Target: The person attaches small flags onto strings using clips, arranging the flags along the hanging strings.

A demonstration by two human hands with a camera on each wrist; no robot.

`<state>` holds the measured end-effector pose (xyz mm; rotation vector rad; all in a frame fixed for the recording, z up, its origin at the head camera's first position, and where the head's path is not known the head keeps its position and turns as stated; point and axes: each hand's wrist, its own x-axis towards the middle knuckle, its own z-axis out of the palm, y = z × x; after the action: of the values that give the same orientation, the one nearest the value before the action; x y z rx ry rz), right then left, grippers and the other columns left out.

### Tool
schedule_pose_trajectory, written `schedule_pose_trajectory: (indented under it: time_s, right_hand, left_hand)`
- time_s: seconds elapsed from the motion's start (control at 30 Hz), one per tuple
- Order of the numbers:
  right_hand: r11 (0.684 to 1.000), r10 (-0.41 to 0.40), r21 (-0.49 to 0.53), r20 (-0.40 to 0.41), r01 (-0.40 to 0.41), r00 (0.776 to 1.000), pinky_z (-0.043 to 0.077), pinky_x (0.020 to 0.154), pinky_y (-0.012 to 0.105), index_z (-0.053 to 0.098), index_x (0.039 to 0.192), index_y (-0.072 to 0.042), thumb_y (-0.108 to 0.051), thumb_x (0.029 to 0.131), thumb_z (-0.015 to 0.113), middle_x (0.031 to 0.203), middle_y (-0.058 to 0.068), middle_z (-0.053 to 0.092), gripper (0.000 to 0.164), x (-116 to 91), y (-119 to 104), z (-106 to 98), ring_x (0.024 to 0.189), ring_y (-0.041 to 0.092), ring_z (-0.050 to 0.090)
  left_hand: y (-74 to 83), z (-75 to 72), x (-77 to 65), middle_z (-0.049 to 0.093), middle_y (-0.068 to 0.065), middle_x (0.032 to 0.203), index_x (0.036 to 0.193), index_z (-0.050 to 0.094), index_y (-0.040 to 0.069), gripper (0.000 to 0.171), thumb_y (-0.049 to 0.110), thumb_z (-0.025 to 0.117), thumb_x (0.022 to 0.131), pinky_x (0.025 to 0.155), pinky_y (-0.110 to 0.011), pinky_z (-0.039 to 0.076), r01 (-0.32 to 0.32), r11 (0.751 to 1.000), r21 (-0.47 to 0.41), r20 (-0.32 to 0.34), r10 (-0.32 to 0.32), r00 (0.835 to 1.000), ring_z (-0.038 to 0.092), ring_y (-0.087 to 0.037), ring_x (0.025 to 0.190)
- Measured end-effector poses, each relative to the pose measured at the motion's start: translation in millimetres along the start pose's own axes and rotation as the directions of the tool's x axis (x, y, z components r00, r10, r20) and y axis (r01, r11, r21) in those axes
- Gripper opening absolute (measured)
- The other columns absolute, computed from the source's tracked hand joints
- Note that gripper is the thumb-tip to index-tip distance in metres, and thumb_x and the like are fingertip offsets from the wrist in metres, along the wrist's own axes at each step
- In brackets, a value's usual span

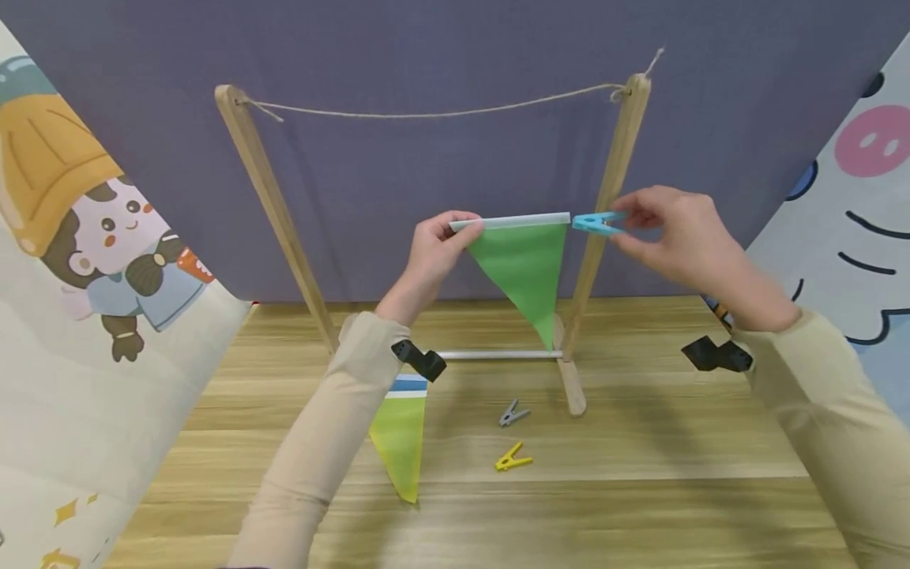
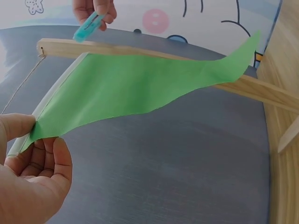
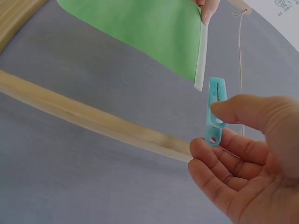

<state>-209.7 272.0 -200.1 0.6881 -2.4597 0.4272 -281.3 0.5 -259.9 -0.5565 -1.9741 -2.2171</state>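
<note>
My left hand (image 1: 439, 249) pinches the left end of the white top band of a green triangular pennant (image 1: 526, 265), which hangs point down in front of the wooden stand. In the left wrist view the pennant (image 2: 135, 84) spreads away from the thumb and fingers. My right hand (image 1: 671, 229) holds a light blue clothespin (image 1: 596, 223) by its handle ends, its tip pointing left at the pennant's right top corner. In the right wrist view the thumb lies along the clothespin (image 3: 215, 112), and a small gap separates it from the pennant's white edge.
A twine line (image 1: 426, 115) sags between two wooden posts (image 1: 273, 205), above both hands. A white rod (image 1: 498, 355) joins the posts low down. On the wooden table (image 1: 640, 506) lie a grey clothespin (image 1: 513, 413), a yellow clothespin (image 1: 512, 457) and a yellow pennant (image 1: 401, 438), partly under my left sleeve.
</note>
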Motion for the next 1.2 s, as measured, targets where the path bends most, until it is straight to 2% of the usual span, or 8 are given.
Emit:
schedule_pose_trajectory:
  time_s: [0.2, 0.37, 0.47, 0.6, 0.8, 0.97, 1.07, 1.2]
  right_hand:
    - [1.000, 0.006, -0.024, -0.017, -0.006, 1.000, 0.040, 0.068, 0.015, 0.064, 0.103, 0.002, -0.002, 0.080, 0.070, 0.088, 0.013, 0.063, 0.024, 10, -3, -11, 0.077, 0.025, 0.062]
    - [1.000, 0.024, -0.013, -0.038, -0.024, 0.999, 0.035, 0.068, 0.007, 0.064, 0.105, 0.002, -0.002, 0.081, 0.070, 0.091, 0.015, 0.063, 0.026, 15, -4, -19, 0.079, 0.028, 0.062]
    - [0.999, 0.034, -0.017, -0.064, -0.035, 0.997, 0.034, 0.067, 0.005, 0.065, 0.105, 0.002, -0.003, 0.080, 0.071, 0.092, 0.015, 0.064, 0.026, 19, -4, -23, 0.077, 0.015, 0.060]
    - [0.998, 0.041, -0.033, -0.084, -0.044, 0.996, 0.033, 0.067, 0.003, 0.066, 0.104, 0.001, -0.005, 0.080, 0.071, 0.091, 0.014, 0.064, 0.026, 25, -4, -30, 0.073, -0.007, 0.049]
    - [0.998, -0.005, -0.057, -0.108, -0.002, 0.994, 0.032, 0.068, 0.004, 0.065, 0.106, 0.002, -0.004, 0.080, 0.072, 0.092, 0.016, 0.063, 0.027, 34, -2, -38, 0.074, -0.018, 0.039]
    - [0.995, -0.078, -0.068, -0.149, 0.069, 0.986, 0.031, 0.071, 0.002, 0.064, 0.106, 0.005, -0.002, 0.080, 0.071, 0.093, 0.017, 0.061, 0.028, 42, -1, -40, 0.078, -0.012, 0.041]
    - [0.993, -0.106, -0.074, -0.159, 0.095, 0.982, 0.032, 0.072, 0.002, 0.063, 0.107, 0.006, -0.001, 0.082, 0.070, 0.093, 0.017, 0.060, 0.027, 47, -2, -41, 0.079, -0.003, 0.045]
    - [0.991, -0.127, -0.069, -0.176, 0.117, 0.976, 0.033, 0.074, 0.001, 0.063, 0.108, 0.006, -0.001, 0.083, 0.068, 0.094, 0.018, 0.059, 0.026, 55, -1, -43, 0.080, -0.004, 0.043]
  left_hand:
    - [8.6, 4.0, 9.9, 0.061, 0.004, 0.074, 0.096, 0.065, -0.007, 0.014, 0.005, 0.064, 0.088, 0.065, -0.024, 0.045, -0.016, 1.000, -0.008, -0.009, 0.016, 1.000, 0.053, -0.009, 0.067]
    - [17.4, 9.8, 16.5, 0.060, 0.005, 0.073, 0.097, 0.066, -0.004, 0.015, 0.008, 0.065, 0.088, 0.063, -0.021, 0.044, -0.012, 1.000, 0.019, -0.013, 0.012, 1.000, 0.051, -0.008, 0.065]
    - [22.9, 13.8, 20.8, 0.059, 0.004, 0.073, 0.098, 0.066, -0.004, 0.015, 0.008, 0.064, 0.089, 0.062, -0.020, 0.042, -0.012, 1.000, 0.017, -0.019, 0.012, 1.000, 0.050, -0.007, 0.065]
    - [29.8, 18.4, 26.9, 0.059, 0.004, 0.075, 0.097, 0.065, -0.004, 0.014, 0.007, 0.064, 0.089, 0.061, -0.019, 0.042, -0.027, 0.999, 0.019, -0.032, 0.028, 0.999, 0.049, -0.007, 0.065]
    - [38.4, 24.3, 33.4, 0.058, 0.003, 0.074, 0.096, 0.066, -0.004, 0.013, 0.006, 0.065, 0.088, 0.062, -0.022, 0.043, -0.054, 0.998, 0.015, -0.048, 0.054, 0.997, 0.050, -0.007, 0.065]
    - [42.0, 27.0, 35.9, 0.059, 0.003, 0.074, 0.099, 0.065, -0.006, 0.016, 0.007, 0.065, 0.088, 0.064, -0.023, 0.045, -0.064, 0.998, -0.008, -0.084, 0.063, 0.995, 0.050, -0.007, 0.065]
    - [43.1, 29.9, 39.4, 0.059, 0.004, 0.074, 0.101, 0.065, -0.007, 0.019, 0.006, 0.065, 0.088, 0.064, -0.023, 0.045, -0.081, 0.996, -0.025, -0.103, 0.078, 0.992, 0.050, -0.006, 0.064]
    - [45.2, 34.3, 45.4, 0.058, 0.003, 0.073, 0.101, 0.064, -0.009, 0.019, 0.004, 0.065, 0.088, 0.063, -0.024, 0.044, -0.107, 0.993, -0.057, -0.135, 0.098, 0.986, 0.050, -0.006, 0.063]
